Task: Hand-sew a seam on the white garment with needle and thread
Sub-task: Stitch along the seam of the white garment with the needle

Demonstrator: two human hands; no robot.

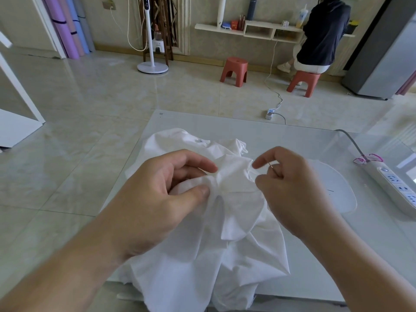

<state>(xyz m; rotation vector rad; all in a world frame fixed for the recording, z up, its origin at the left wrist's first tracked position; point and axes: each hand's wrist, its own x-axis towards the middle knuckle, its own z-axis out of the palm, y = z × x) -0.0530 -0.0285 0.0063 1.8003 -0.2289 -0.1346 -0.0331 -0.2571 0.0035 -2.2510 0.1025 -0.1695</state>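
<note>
Glass table (292,140): left hand (157,194) pinches white garment (225,233) fold; right hand (290,188) grips needle (273,168) (thread unseen).

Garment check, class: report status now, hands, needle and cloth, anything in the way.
Left hand pinches the garment bunched on the table. Right hand holds the needle; thread not visible. Nothing in the way; power strip off right.

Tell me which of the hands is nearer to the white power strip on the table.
Right. The right hand, pinching the needle, is just left of the power strip; the left hand grips the white garment farther left.
</note>
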